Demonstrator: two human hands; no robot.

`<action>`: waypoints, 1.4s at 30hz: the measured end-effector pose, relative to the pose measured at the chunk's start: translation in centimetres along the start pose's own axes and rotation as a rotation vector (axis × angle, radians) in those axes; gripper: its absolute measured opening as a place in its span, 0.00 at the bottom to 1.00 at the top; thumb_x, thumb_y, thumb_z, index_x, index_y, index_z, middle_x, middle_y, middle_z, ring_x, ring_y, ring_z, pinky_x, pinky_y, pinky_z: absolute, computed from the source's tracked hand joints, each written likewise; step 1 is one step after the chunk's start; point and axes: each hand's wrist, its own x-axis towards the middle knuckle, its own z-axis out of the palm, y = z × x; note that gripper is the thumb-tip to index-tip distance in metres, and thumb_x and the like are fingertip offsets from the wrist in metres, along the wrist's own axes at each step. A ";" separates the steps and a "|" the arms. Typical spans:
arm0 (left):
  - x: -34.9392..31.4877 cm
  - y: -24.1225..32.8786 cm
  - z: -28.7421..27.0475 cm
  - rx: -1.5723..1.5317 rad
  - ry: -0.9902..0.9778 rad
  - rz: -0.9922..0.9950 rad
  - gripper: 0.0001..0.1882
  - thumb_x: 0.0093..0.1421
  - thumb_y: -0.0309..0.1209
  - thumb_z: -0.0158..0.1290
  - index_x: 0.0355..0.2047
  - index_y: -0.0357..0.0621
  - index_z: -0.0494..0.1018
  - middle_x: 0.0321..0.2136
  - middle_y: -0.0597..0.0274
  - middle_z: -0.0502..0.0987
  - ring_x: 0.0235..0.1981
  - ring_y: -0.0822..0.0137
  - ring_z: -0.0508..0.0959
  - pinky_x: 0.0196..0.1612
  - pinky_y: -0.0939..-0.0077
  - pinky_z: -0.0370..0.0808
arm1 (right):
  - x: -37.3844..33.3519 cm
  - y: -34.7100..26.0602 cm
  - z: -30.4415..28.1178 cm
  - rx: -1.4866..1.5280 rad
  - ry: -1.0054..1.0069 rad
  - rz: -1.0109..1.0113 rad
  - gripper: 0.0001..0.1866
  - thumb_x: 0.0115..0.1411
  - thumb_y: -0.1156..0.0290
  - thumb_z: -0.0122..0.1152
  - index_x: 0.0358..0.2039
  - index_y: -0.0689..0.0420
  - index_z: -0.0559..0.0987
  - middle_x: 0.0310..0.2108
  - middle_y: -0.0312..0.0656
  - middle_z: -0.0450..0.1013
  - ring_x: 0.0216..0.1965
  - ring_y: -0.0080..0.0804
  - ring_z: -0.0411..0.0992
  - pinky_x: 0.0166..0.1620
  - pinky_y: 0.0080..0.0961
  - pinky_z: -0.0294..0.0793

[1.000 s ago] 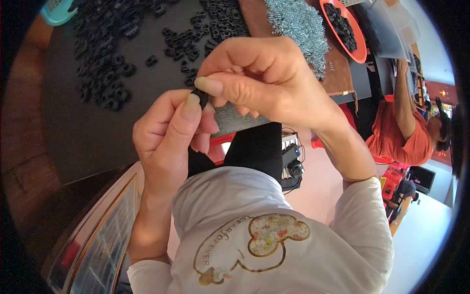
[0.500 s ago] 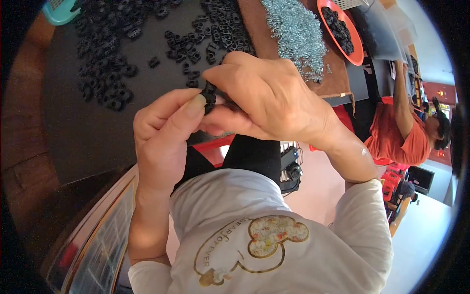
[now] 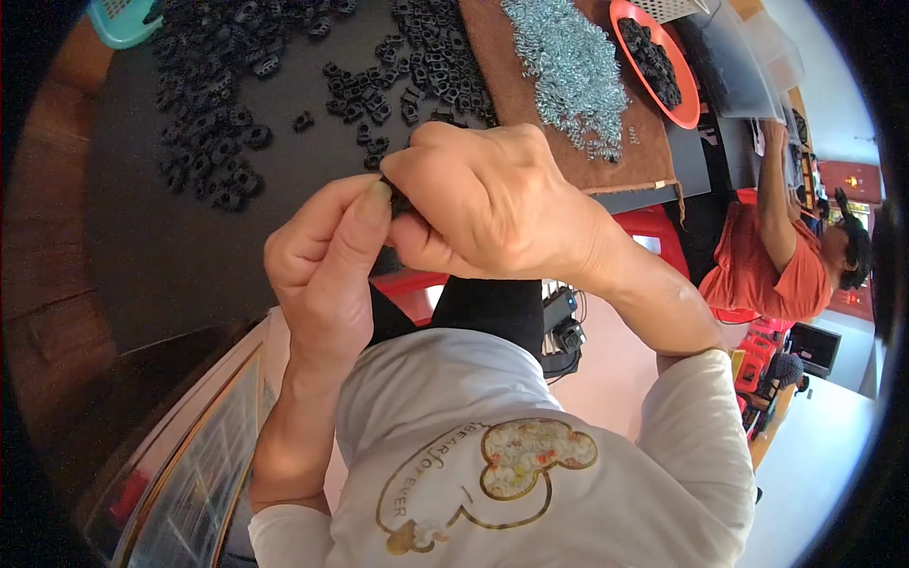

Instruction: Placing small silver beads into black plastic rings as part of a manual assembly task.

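My left hand [image 3: 327, 241] pinches a small black plastic part [image 3: 399, 201] between thumb and fingertips. Curled over the same part from the right, my right hand [image 3: 488, 199] has its fingers closed against it and covers most of it. Whether the right fingers also hold a smaller piece is hidden. Both hands meet above the near edge of the dark table. Just beyond them lie loose black plastic parts [image 3: 365, 93], like small clips with round openings.
A larger heap of black parts [image 3: 213, 114] spreads at left. Small metal springs [image 3: 568, 76] are piled on a brown cloth [image 3: 625, 175]. Farther right stands an orange plate [image 3: 688, 112] holding black pieces. A teal container [image 3: 123, 28] sits at far left; a co-worker [image 3: 772, 256] is at right.
My right hand has shifted slightly left and closed further over the black part, which now shows less. My left hand stays pinched on it, nearly in place.
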 end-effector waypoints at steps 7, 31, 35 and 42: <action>-0.2 0.0 0.4 -0.073 0.042 0.014 0.11 0.64 0.28 0.51 0.41 0.31 0.76 0.28 0.65 0.78 0.26 0.80 0.73 0.32 0.86 0.69 | -0.1 0.2 -0.7 -0.055 0.067 -0.020 0.18 0.42 0.64 0.66 0.30 0.60 0.71 0.19 0.38 0.64 0.19 0.33 0.72 0.18 0.28 0.70; -0.3 0.5 0.8 0.088 -0.099 -0.127 0.18 0.68 0.35 0.44 0.37 0.29 0.75 0.30 0.50 0.81 0.26 0.67 0.80 0.32 0.77 0.77 | -7.4 9.6 -11.4 -0.266 0.224 0.643 0.16 0.54 0.59 0.65 0.32 0.61 0.77 0.21 0.46 0.70 0.22 0.39 0.70 0.27 0.30 0.69; -0.3 0.3 1.1 0.128 -0.079 -0.125 0.17 0.68 0.34 0.46 0.37 0.30 0.75 0.29 0.51 0.81 0.26 0.68 0.80 0.31 0.77 0.77 | -9.6 15.4 -15.3 -0.423 -0.001 0.873 0.25 0.58 0.54 0.62 0.47 0.62 0.78 0.19 0.38 0.69 0.22 0.22 0.66 0.28 0.23 0.68; -0.5 0.4 0.9 0.105 -0.079 -0.132 0.16 0.68 0.34 0.46 0.36 0.31 0.76 0.29 0.53 0.81 0.26 0.70 0.79 0.32 0.79 0.76 | -11.4 18.0 -15.3 -0.312 0.113 0.891 0.20 0.59 0.57 0.59 0.42 0.61 0.79 0.25 0.47 0.76 0.28 0.32 0.76 0.35 0.30 0.73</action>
